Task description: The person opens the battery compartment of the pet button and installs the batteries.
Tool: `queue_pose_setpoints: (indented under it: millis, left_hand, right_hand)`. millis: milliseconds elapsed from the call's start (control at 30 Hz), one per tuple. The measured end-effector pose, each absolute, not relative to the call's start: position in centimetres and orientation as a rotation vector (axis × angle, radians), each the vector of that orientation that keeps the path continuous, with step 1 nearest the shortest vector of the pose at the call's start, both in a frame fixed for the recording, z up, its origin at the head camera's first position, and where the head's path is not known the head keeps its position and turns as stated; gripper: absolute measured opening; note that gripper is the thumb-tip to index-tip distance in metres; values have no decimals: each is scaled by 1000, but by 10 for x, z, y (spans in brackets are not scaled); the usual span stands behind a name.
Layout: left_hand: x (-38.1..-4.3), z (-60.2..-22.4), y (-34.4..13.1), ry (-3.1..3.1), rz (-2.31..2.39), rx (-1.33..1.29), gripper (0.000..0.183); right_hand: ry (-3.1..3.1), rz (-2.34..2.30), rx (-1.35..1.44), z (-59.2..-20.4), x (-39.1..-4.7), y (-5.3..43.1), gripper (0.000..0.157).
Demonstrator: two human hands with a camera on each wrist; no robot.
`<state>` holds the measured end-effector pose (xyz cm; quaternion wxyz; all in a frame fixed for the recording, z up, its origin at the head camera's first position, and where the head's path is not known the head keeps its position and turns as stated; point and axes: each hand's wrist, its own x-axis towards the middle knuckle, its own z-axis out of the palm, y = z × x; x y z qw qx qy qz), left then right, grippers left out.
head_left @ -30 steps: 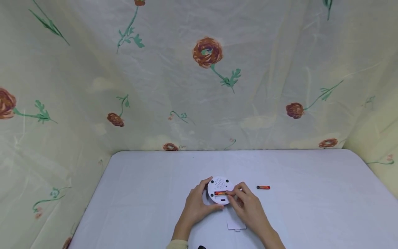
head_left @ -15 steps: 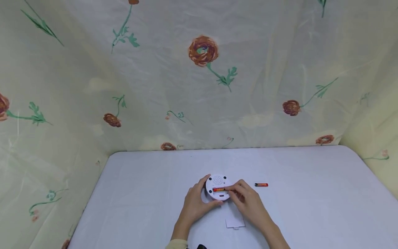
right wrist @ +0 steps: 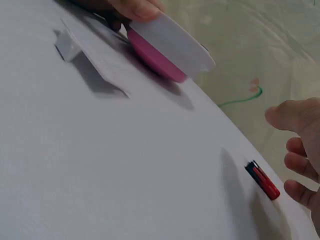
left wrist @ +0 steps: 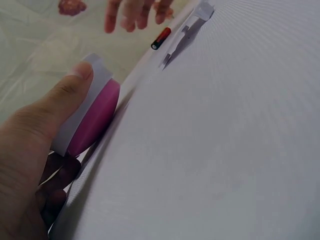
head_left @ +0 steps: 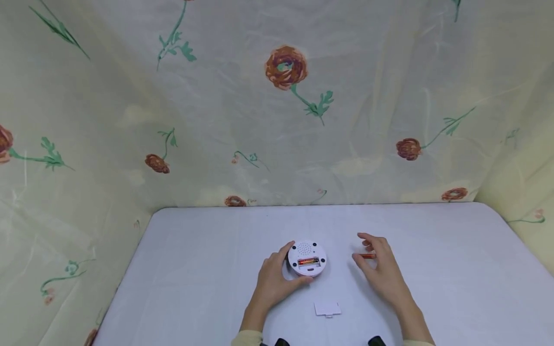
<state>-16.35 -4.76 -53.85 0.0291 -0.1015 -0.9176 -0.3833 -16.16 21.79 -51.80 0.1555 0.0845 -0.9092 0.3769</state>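
A round white device [head_left: 305,249] lies with its underside up, showing speaker holes, several dark feet and an uncovered battery compartment. One red-and-black battery [head_left: 308,262] sits in that compartment. My left hand [head_left: 271,284] grips the device around its left side, thumb at the front rim; its pink lower part [left wrist: 97,120] shows in the left wrist view. To the right, my right hand [head_left: 384,273] hovers with thumb and fingers apart around a loose red-and-black battery [right wrist: 262,181], holding nothing. The fingers partly hide that battery in the head view.
A thin white battery cover [head_left: 327,308] with a small tab lies on the white table [head_left: 207,269], in front of the device. Behind and beside the table hangs a pale curtain [head_left: 346,144] with a flower print.
My right hand has let go of the battery in the compartment and moved right to the loose battery, opening its fingers. The left hand keeps its grip on the device.
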Motion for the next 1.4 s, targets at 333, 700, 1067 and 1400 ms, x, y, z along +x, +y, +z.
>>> queue_pose_setpoints:
  millis: [333, 700, 1067, 1400]
  left_hand:
    - [-164, -540, -48, -2828, -1169, -312, 95]
    - [-165, -544, -49, -2799, -1160, -334, 95]
    - [-165, -544, -50, -2815, -1190, -324, 94]
    - [-166, -544, -49, -2811, -1186, -332, 94]
  right_hand:
    - [-2795, 1119, 165, -525, -158, 244, 57]
    - [-2648, 986, 306, -537, -163, 243, 18]
    - [-2662, 991, 310, -542, -161, 246, 17]
    - [-2645, 974, 326, -541, -162, 246, 16]
